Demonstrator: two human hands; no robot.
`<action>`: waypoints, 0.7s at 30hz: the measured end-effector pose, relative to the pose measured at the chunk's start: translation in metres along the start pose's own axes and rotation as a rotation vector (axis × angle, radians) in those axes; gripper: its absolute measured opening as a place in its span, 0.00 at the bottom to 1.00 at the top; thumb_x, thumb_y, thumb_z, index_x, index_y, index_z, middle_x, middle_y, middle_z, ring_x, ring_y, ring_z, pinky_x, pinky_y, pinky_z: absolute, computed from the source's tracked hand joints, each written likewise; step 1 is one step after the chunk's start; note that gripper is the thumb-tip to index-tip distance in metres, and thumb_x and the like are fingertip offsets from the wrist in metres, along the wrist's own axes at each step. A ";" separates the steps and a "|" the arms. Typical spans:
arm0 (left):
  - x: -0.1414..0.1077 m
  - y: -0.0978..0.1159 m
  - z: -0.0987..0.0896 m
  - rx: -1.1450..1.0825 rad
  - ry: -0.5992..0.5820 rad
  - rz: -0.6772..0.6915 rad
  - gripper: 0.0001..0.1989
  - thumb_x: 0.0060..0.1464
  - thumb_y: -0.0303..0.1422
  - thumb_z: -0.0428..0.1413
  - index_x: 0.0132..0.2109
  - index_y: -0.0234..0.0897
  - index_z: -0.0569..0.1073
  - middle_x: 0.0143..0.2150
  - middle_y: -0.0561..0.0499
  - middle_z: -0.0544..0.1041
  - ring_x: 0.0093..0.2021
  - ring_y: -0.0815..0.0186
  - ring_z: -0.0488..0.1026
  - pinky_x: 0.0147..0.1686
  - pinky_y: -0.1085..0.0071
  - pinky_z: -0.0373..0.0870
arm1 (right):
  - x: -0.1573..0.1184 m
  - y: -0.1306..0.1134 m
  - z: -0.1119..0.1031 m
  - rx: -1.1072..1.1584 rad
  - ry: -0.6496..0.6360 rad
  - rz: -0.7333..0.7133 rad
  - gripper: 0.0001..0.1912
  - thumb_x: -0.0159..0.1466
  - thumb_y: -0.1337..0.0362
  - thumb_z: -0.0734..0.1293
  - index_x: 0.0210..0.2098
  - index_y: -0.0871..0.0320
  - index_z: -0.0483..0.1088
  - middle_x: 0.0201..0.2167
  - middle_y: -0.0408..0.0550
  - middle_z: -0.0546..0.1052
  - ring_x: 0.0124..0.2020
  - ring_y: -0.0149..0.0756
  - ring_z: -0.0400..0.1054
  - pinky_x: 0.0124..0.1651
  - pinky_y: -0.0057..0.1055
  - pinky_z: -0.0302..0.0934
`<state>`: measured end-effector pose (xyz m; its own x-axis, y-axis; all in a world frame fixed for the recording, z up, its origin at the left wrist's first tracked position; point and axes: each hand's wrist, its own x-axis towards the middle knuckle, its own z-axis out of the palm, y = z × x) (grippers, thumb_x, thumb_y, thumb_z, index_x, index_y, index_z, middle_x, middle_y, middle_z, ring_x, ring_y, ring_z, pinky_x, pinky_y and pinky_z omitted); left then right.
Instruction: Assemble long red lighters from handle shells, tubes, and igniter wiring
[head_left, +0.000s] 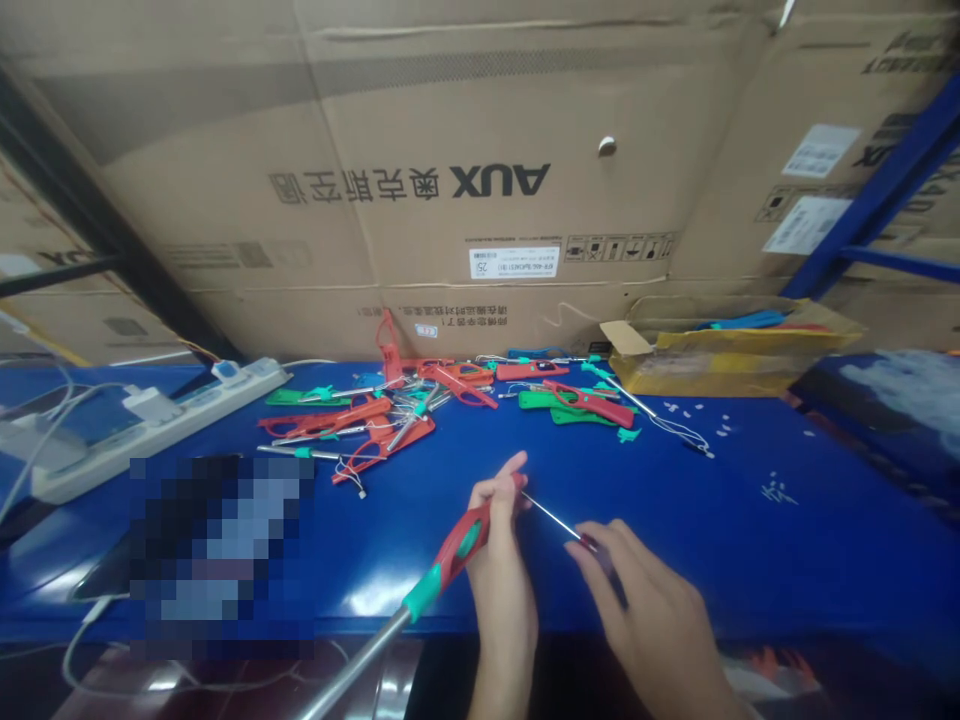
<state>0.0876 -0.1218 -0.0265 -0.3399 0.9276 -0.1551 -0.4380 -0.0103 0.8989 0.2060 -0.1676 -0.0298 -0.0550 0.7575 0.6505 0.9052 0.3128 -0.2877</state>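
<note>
My left hand [499,540] is closed around a red lighter [459,545] with a green trigger, a green collar and a long metal tube that points down to the lower left. My right hand [645,600] pinches the dark red handle of a screwdriver [555,517]. The screwdriver's thin shaft reaches to the red end of the lighter, beside my left fingertips. Whether its tip touches a screw is too small to tell.
Red lighter shells [375,440] and metal tubes with wires lie behind my hands. Green and red shells [577,403] lie further right, near a taped carton [712,370]. A white power strip [157,425] and a pixelated device [225,550] are at the left.
</note>
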 end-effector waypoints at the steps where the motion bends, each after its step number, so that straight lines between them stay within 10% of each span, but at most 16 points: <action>1: -0.001 -0.001 0.000 0.011 0.019 0.008 0.15 0.61 0.47 0.60 0.42 0.40 0.80 0.56 0.47 0.78 0.52 0.59 0.74 0.53 0.64 0.68 | -0.001 0.000 0.002 0.019 -0.005 -0.004 0.15 0.74 0.54 0.60 0.44 0.57 0.74 0.31 0.45 0.81 0.28 0.33 0.78 0.29 0.25 0.66; 14: 0.006 -0.010 0.002 0.000 0.106 0.057 0.17 0.58 0.45 0.60 0.31 0.37 0.72 0.49 0.44 0.82 0.47 0.56 0.77 0.48 0.63 0.69 | 0.002 0.004 0.009 0.430 -0.351 0.425 0.15 0.71 0.50 0.64 0.34 0.51 0.75 0.25 0.38 0.81 0.25 0.30 0.77 0.27 0.17 0.67; 21: 0.006 -0.016 0.001 -0.082 0.206 0.103 0.16 0.55 0.46 0.63 0.33 0.38 0.72 0.52 0.47 0.81 0.51 0.56 0.76 0.47 0.65 0.68 | 0.001 0.012 0.020 0.381 -0.232 0.257 0.11 0.69 0.54 0.68 0.48 0.50 0.74 0.35 0.40 0.83 0.32 0.31 0.80 0.33 0.17 0.72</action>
<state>0.0933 -0.1162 -0.0412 -0.5451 0.8244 -0.1526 -0.4557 -0.1385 0.8793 0.2083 -0.1518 -0.0461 0.0180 0.9311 0.3643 0.6865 0.2534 -0.6816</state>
